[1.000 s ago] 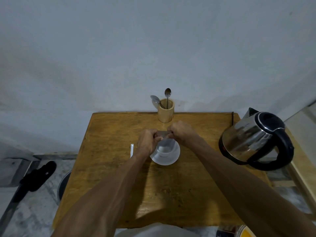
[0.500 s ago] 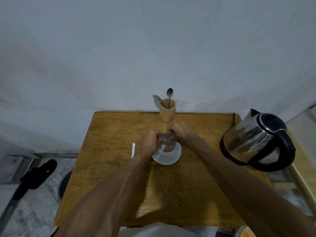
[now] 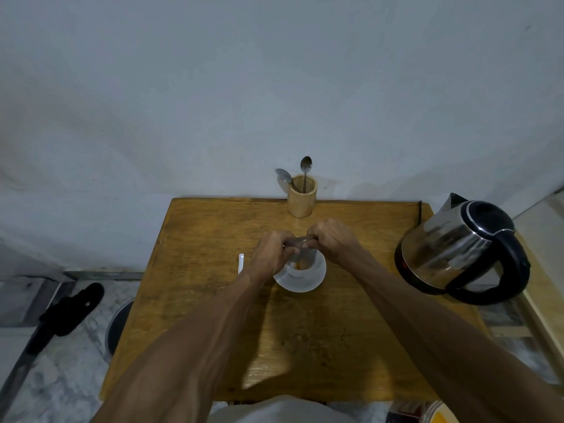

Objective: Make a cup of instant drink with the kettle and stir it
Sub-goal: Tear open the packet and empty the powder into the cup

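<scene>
Emptying a sachet (image 3: 297, 241) into the cup (image 3: 300, 264), mid-table.

The sachet is pinched at both ends by the left hand (image 3: 270, 254) and right hand (image 3: 331, 239), just above the white cup on its saucer (image 3: 305, 283); orange-brown powder is seen inside. Thin, limp foil, judged light and slippery; best held by the corners. The steel kettle (image 3: 457, 248), right edge, is likely heavy; to be taken by its black handle. Spoons (image 3: 305, 169) stand in a wooden holder (image 3: 301, 198), far edge.

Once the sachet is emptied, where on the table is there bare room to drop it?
The wooden table is bare along its near edge below the white saucer, and at the far left corner beyond the small white strip. It is crowded around the white cup, under both hands, and near the steel kettle.
</scene>
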